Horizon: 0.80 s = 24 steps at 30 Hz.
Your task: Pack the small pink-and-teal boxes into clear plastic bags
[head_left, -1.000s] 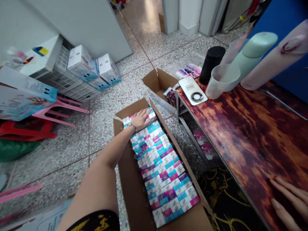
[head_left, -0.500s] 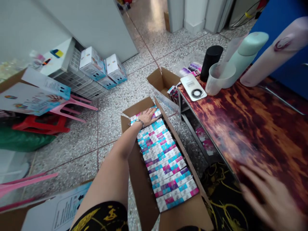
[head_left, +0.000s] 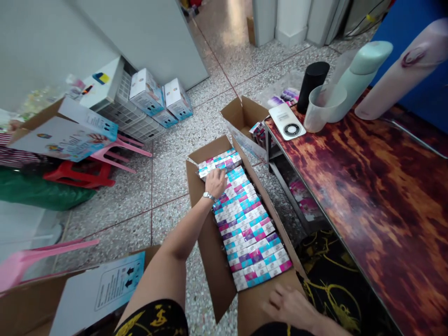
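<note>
Speckled terrazzo floor carries a long cardboard carton (head_left: pixel 210 261) packed with rows of small pink, teal and white boxes (head_left: pixel 250 233), just left of a dark-grained counter (head_left: pixel 367 196). Nearest, the right hand (head_left: pixel 290 305) rests on the carton's near flap, fingers loosely curled, gripping nothing that shows. Farther along, the left hand (head_left: pixel 216 182) lies fingers-down on the boxes near the far end; whether it pinches one I cannot tell. It looks like sorting through the packed rows, which calls for closing the fingers on single boxes.
</note>
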Each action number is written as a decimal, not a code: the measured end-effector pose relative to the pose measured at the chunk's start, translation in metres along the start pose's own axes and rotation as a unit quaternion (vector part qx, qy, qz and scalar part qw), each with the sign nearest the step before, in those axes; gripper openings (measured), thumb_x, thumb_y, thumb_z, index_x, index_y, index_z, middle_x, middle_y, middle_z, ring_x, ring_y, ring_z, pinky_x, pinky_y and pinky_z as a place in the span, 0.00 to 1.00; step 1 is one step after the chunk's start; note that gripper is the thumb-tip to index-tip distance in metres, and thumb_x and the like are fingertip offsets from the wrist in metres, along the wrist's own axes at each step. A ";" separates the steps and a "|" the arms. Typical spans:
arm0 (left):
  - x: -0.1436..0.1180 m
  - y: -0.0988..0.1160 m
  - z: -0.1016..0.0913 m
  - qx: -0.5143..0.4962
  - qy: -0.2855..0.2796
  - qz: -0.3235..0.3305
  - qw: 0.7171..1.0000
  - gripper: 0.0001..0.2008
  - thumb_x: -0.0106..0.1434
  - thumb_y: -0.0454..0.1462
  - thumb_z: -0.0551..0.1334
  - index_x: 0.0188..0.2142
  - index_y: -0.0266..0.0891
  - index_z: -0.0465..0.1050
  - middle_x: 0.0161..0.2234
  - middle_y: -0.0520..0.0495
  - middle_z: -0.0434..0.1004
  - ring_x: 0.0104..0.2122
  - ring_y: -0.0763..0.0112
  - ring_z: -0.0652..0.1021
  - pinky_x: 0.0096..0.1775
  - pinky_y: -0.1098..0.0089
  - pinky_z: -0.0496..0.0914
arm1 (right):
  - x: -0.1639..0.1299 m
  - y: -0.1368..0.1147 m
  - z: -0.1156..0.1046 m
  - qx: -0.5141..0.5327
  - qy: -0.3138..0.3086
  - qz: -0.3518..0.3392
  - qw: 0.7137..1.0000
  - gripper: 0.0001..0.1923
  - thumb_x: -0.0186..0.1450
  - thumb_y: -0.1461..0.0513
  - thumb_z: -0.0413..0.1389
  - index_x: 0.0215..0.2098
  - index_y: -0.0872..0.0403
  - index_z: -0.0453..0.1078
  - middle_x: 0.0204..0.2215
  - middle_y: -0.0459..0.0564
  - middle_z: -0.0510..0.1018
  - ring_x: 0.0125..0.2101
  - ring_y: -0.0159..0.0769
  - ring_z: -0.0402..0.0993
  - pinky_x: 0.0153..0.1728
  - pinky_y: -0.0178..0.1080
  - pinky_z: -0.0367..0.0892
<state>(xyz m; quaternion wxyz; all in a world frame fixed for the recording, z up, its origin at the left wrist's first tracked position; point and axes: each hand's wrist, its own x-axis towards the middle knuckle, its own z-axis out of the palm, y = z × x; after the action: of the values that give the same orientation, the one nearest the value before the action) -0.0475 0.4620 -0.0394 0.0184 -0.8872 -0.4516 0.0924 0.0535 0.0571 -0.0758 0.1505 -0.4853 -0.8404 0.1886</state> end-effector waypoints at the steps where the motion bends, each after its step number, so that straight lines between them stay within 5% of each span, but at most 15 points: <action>1: -0.003 0.003 0.003 -0.001 -0.004 -0.020 1.000 0.22 0.68 0.43 0.47 0.56 0.37 0.63 0.54 0.33 0.64 0.53 0.50 0.64 0.53 0.53 0.60 | -0.003 0.000 0.002 0.008 -0.001 0.005 1.000 0.07 0.61 0.61 0.56 0.38 0.46 0.66 0.23 0.43 0.71 0.26 0.36 0.67 0.20 0.33 0.55; 6: -0.004 0.012 0.017 -0.010 -0.028 -0.121 0.992 0.23 0.68 0.48 0.45 0.48 0.33 0.68 0.48 0.34 0.68 0.49 0.52 0.68 0.50 0.55 0.63 | -0.007 0.004 0.007 0.054 -0.062 0.039 0.996 0.14 0.59 0.59 0.58 0.44 0.43 0.66 0.30 0.43 0.74 0.34 0.37 0.67 0.29 0.34 0.62; 11: 0.004 0.002 0.018 -0.041 -0.065 -0.128 0.989 0.26 0.66 0.54 0.46 0.49 0.40 0.69 0.49 0.40 0.69 0.50 0.56 0.69 0.49 0.58 0.64 | -0.005 0.007 0.006 0.078 -0.117 0.064 0.988 0.20 0.58 0.60 0.58 0.49 0.41 0.66 0.35 0.44 0.75 0.37 0.38 0.70 0.34 0.35 0.65; 16: -0.003 0.003 0.017 -0.054 -0.075 -0.108 0.990 0.26 0.64 0.56 0.51 0.52 0.43 0.68 0.51 0.41 0.69 0.51 0.54 0.68 0.51 0.56 0.63 | 0.015 0.019 -0.052 0.161 -0.168 0.069 0.970 0.24 0.57 0.52 0.61 0.51 0.43 0.67 0.39 0.47 0.76 0.38 0.41 0.73 0.35 0.36 0.67; 20: -0.011 0.016 0.023 -0.062 -0.057 -0.110 0.990 0.28 0.66 0.53 0.49 0.55 0.34 0.64 0.51 0.33 0.68 0.53 0.49 0.67 0.55 0.48 0.58 | 0.090 0.061 -0.139 0.176 -0.110 0.034 0.978 0.23 0.66 0.52 0.52 0.58 0.43 0.63 0.43 0.49 0.75 0.41 0.39 0.73 0.41 0.38 0.67; 24: -0.010 0.019 0.028 -0.098 -0.059 -0.099 0.988 0.25 0.66 0.49 0.54 0.55 0.36 0.63 0.54 0.37 0.66 0.53 0.53 0.68 0.55 0.47 0.61 | 0.226 0.119 -0.187 0.063 -0.042 0.061 0.995 0.27 0.69 0.54 0.46 0.65 0.46 0.53 0.54 0.53 0.70 0.51 0.44 0.67 0.51 0.45 0.62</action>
<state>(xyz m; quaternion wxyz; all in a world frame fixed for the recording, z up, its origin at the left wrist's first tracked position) -0.0432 0.4415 -0.0680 -0.0860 -0.8284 -0.5447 0.0982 0.1162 0.3409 0.0496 0.1332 -0.5171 -0.8012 0.2701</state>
